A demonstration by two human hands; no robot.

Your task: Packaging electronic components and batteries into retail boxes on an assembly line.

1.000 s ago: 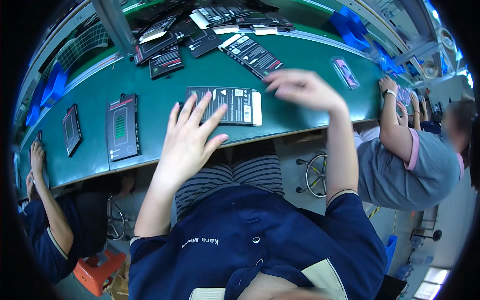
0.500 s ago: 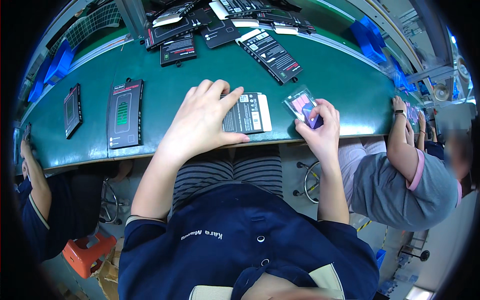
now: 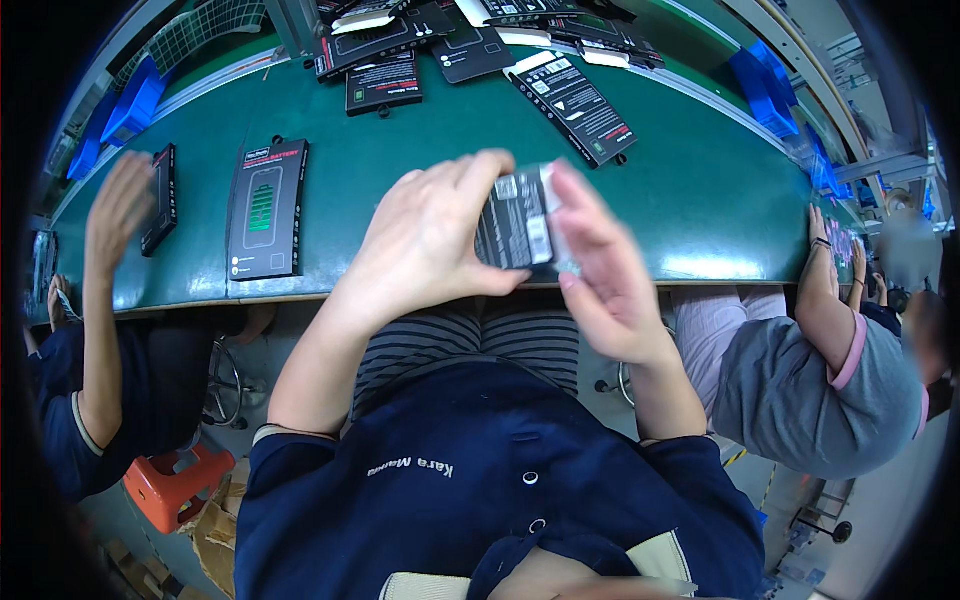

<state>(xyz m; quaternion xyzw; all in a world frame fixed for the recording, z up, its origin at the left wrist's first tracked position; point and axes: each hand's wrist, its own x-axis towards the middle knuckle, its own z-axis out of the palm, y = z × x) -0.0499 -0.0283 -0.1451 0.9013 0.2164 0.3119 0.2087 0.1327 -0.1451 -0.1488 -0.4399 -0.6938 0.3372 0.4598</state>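
My left hand [image 3: 425, 235] is closed around a small black printed box [image 3: 517, 222], thumb along its near edge and fingers over the far edge. The box is tilted slightly, its open end facing right. My right hand [image 3: 612, 265] is at that end, smeared by motion, with fingers at the far edge and thumb at the near edge. Between them a sliver of a clear plastic pack [image 3: 569, 267] shows; the rest is hidden by the box and hand.
Black boxes [image 3: 470, 50] are piled at the back; one box [image 3: 575, 105] lies apart. To the left lie a black box with a green battery picture [image 3: 268, 210] and another box [image 3: 163, 205], beside a co-worker's hand [image 3: 120, 200]. Another co-worker [image 3: 790, 370] sits at right.
My right hand has brought the clear pack with purple contents leftward to the box's open end. The box is raised and tilted. A co-worker's hand has reached in at left.
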